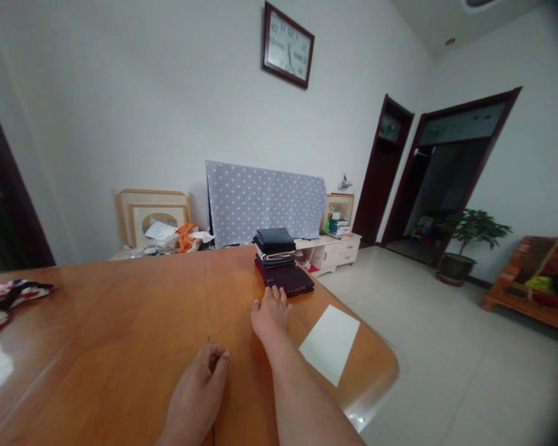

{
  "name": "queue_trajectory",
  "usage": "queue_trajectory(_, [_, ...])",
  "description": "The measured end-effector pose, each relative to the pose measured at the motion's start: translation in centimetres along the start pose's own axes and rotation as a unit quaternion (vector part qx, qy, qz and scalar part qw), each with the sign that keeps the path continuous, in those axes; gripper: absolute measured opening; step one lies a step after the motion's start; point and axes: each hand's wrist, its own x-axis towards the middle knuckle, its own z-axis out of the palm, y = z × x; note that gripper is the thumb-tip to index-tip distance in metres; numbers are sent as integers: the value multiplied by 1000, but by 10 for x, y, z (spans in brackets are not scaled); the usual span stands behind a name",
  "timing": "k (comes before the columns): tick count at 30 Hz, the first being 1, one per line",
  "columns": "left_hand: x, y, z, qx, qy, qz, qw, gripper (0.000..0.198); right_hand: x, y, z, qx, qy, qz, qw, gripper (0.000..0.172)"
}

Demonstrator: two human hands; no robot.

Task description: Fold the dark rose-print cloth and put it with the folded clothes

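Observation:
My right hand [270,311] reaches forward over the table with its fingers stretched out. Its fingertips are at the near edge of a dark maroon folded garment [291,279] with yellowish lettering; whether they press on it I cannot tell. Just behind stands a stack of folded clothes [275,248] in dark, grey-blue and striped cloth, its base overlapping the maroon piece. Nearer to me, my left hand [199,384] is curled above the tabletop, thumb against the forefinger, with nothing seen in it. A white sheet of paper [331,344] lies flat to the right of my right forearm.
The brown wooden table [144,316] has a rounded right corner. A patterned cloth [13,294] lies at its left edge. Beyond are a polka-dot cover [265,198], a white cabinet [337,251] and a pile of papers and orange cloth [183,238]. A potted plant [465,248] stands right.

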Motion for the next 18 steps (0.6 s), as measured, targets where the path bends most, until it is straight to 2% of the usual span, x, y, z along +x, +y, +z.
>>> queue_trajectory(4, [1, -1, 0, -5, -1, -5, 1000, 26, 4, 4, 5, -12, -53, 28, 998, 65])
queue_trajectory(9, [2, -3, 2, -8, -1, -6, 1000, 27, 2, 0, 5, 1, -34, 13, 999, 63])
queue_trajectory(13, [2, -3, 2, -12, -1, -12, 1000, 26, -4, -6, 3, 39, -5, -33, 999, 50])
queue_trajectory(16, [1, -2, 2, -12, -1, -15, 1000, 27, -11, -13, 3, 53, -34, -86, 994, 33])
queue_trajectory(18, [0, -2, 2, -14, 4, -13, 1000, 28, -18, -17, 4, 55, -64, -110, 990, 29])
